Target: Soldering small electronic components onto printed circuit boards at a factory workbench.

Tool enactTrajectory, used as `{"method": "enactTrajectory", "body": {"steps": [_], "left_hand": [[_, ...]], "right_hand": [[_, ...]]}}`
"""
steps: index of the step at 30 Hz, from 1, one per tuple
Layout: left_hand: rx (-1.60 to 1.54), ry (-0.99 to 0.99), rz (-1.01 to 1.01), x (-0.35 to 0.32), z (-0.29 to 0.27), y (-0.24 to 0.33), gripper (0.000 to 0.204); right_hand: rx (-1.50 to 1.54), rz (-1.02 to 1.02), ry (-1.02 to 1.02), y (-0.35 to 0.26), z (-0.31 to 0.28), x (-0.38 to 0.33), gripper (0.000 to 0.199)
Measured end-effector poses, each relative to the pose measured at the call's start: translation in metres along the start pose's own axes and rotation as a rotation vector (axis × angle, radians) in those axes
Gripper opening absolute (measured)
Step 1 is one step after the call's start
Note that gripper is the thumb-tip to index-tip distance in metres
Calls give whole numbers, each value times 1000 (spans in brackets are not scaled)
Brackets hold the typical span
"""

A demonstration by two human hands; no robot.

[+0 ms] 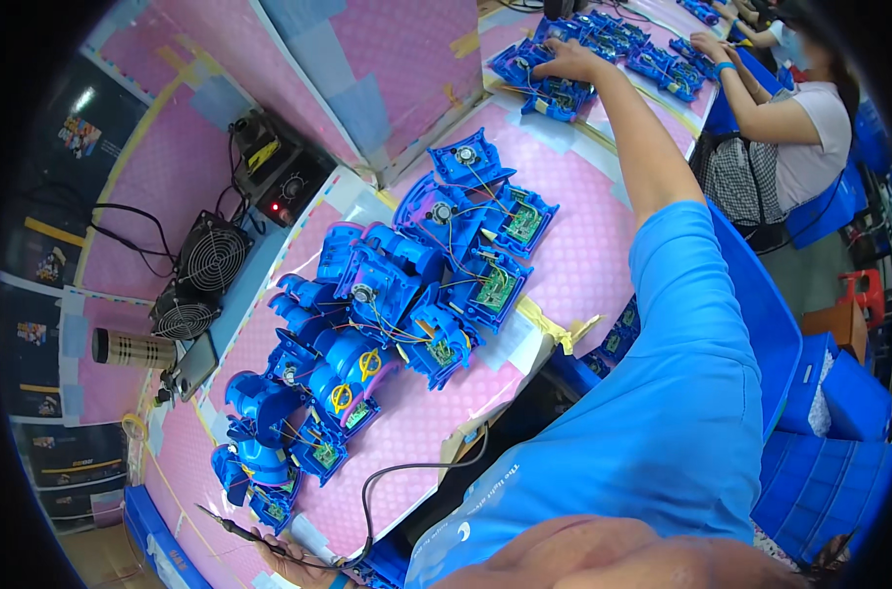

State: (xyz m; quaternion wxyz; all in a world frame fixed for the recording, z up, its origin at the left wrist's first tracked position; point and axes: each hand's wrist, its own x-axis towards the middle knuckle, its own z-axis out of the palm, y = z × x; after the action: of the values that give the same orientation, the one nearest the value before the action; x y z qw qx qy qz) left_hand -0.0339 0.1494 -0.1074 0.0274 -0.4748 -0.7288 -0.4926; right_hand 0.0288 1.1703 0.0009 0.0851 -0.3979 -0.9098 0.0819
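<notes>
Closest to us, a blurred patch of bare skin (593, 558) fills the lower edge, with our blue T-shirt (613, 422) above it. At lower left, our left hand (294, 564) has its grip closed around a soldering iron (238, 531), the tip pointing up and left, apart from the housings. Our right hand (568, 64) stretches to the top centre, fingers bent over a blue plastic housing (513, 65); we cannot tell whether that grip is tight or only touching. Across the middle, opened blue shells with speakers (441, 211), green circuit boards (495, 289) and thin wires crowd the pink worktop (406, 429). We judge the step in hand to be picking up or setting down a unit; the next move calls for holding plastic, not wires, with the hot end kept away.
</notes>
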Motion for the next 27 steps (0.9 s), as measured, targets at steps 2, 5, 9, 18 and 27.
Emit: {"method": "enactTrajectory", "body": {"steps": [2,5,9,18,27], "left_hand": [[-459,496,-472,61,51,55,36],[-967,981,-930,74,61,82,34],[-751,1021,-947,78,65,79,34],[-833,1093,-689,69,71,60,37],[-953,952,-604,53,66,66,42]], "right_hand": [[-34,10,24,13,-5,-10,99],[-38,-58,23,9,-10,-20,99],[-15,-143,-58,-1,-19,-60,97],[16,-267,-202,-51,-47,-177,79],[118,-373,-111,-91,-63,-204,78]]}}
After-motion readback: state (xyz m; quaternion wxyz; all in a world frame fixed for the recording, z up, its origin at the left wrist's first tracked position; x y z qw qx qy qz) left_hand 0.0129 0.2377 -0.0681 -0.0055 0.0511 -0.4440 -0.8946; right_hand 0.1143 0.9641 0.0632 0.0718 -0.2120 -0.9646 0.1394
